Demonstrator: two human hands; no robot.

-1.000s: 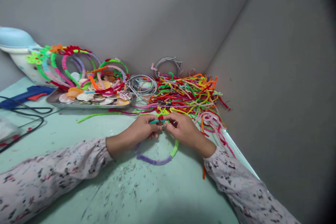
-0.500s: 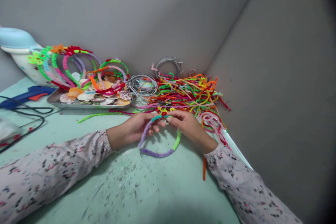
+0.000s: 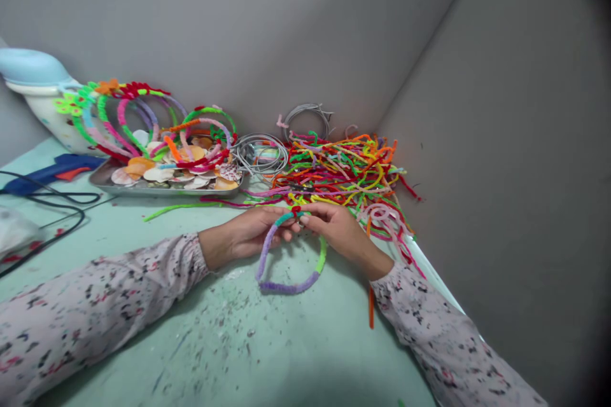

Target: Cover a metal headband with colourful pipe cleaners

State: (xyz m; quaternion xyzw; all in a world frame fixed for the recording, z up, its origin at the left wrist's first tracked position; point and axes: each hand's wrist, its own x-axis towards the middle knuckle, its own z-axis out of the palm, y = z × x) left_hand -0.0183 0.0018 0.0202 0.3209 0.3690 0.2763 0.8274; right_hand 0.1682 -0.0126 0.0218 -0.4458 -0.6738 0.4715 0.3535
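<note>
A fuzzy ring (image 3: 287,288) in purple, teal and green hangs below my two hands, over the pale green table (image 3: 229,343). My left hand (image 3: 251,231) holds its teal upper part, fingers curled behind it. At the top of the ring, my right hand (image 3: 331,227) pinches close to a small red piece (image 3: 296,210), thumb and forefinger together. The fingertips of both hands nearly meet there, and the exact grip on the red piece is too small to tell.
Behind my hands lies a pile of colourful pipe cleaners (image 3: 344,168). A metal tray (image 3: 167,191) of shells and fuzzy rings stands at the back left, near wire coils (image 3: 260,156), a blue glue gun (image 3: 35,176) with a black cord, and a white container (image 3: 52,108).
The lower part of the ring has swung slightly down and its shape looks rounder. Both hands keep their hold, with small finger shifts near the red piece. The view has moved slightly.
</note>
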